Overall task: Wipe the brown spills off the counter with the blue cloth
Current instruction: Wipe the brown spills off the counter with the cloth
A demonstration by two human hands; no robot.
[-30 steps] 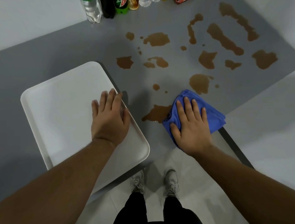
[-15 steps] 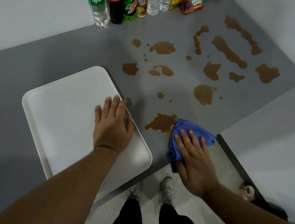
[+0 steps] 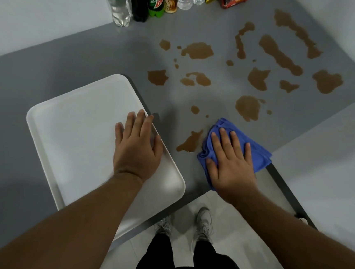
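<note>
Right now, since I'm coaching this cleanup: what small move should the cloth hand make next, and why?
Probably slide the right hand, pressed flat on the blue cloth, slightly toward the white tray over the nearest brown spill: it lies unwiped at the cloth's edge, closer than any other. The left hand rests flat on that tray.

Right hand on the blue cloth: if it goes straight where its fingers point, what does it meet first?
Bare grey counter; the blue cloth under the right hand would probably first brush the small brown drop, then the left edge of the roundish brown puddle.
</note>
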